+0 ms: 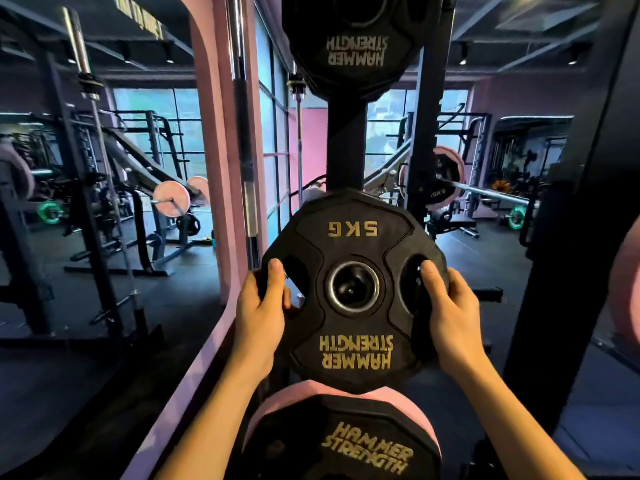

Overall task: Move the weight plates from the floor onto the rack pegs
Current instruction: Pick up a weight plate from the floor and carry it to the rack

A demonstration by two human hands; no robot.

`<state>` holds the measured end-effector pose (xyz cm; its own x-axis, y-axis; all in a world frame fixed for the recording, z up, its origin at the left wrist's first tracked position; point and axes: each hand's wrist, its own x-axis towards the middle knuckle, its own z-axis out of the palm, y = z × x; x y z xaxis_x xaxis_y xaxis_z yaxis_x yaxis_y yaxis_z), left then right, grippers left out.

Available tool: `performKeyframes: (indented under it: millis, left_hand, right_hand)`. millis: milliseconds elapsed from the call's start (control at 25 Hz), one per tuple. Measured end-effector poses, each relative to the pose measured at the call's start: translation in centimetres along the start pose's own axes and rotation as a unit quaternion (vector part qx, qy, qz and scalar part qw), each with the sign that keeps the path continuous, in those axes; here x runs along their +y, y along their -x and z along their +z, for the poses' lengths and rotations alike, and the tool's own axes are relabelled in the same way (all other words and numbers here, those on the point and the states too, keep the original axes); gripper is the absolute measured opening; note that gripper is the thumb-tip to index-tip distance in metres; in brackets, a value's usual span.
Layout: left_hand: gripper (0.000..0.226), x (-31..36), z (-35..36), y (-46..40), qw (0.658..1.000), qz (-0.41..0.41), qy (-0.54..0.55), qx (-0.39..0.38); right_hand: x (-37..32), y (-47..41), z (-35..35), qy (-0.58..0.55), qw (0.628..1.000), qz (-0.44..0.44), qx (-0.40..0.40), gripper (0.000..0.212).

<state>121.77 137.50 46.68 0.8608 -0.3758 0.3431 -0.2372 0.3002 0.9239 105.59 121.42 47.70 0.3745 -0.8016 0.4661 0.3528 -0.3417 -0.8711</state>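
A black 5 kg weight plate (353,351) with gold lettering stands upright in front of the black rack post (347,147). My left hand (259,313) grips its left handle slot and my right hand (450,317) grips its right slot. The end of a rack peg (351,291) shows inside the plate's steel centre hole. Another black plate (353,53) hangs on the post above. Below, a black plate (349,445) sits in front of a pink plate (277,407) on the same rack.
A pink pillar (214,168) and an upright barbell (244,133) stand close on the left. A black frame post (575,237) rises on the right, with a pink plate edge (627,289) beyond it. Racks and loaded bars fill the gym floor behind.
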Motion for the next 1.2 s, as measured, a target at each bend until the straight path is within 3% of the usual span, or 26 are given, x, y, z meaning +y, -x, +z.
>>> performKeyframes:
  millis: [200,320,680,960,1080,1200]
  left_hand:
    - [0.068,-1.5,0.7,-2.6,1.000,0.008,-0.001,-0.018]
    - [0.053,-0.4,1.5,-4.7,0.999,0.041,0.000,-0.027]
    - [0.023,-2.6,3.6,-10.9,0.997,0.070,-0.044,-0.007]
    - [0.020,-3.3,3.7,-11.8,0.992,0.099,-0.081,-0.011]
    - [0.030,-4.3,2.8,-11.0,0.990,0.073,-0.115,-0.042]
    - [0.038,-7.7,0.5,-8.7,0.981,0.026,-0.181,-0.068]
  right_hand:
    - [1.2,-2.5,1.3,0.035,0.999,0.008,0.034,0.045]
    - [1.3,-4.1,1.9,0.051,0.998,-0.012,0.030,0.054]
    - [4.0,-9.9,4.0,0.084,0.996,-0.012,0.022,0.049]
    - [5.2,-10.8,4.2,0.060,0.998,0.005,0.010,0.043]
    - [6.4,-9.5,3.2,0.030,0.998,0.047,-0.025,0.034]
    - [9.5,-6.0,1.6,0.072,0.993,0.092,-0.036,0.040]
